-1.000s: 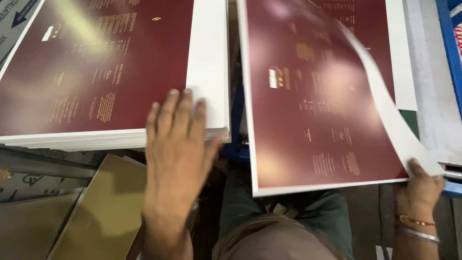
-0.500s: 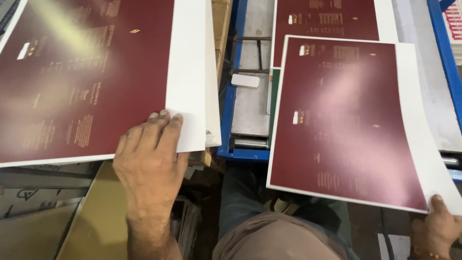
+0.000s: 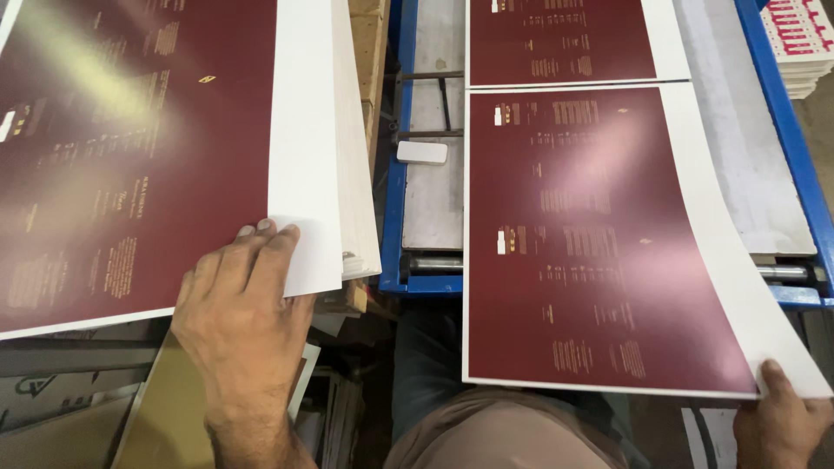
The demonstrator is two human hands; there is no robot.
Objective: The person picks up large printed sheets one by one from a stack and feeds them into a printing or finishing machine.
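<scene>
Head view. The left hand rests fingers together on the near corner of a stack of sheets, maroon with a white margin; the stack's far and left parts are cut off. The right hand, partly out of frame, pinches the near right corner of a single maroon sheet lying over the blue-framed metal tabletop. A second sheet lies beyond it, its far end cut off. The gold print is too small to make out.
</scene>
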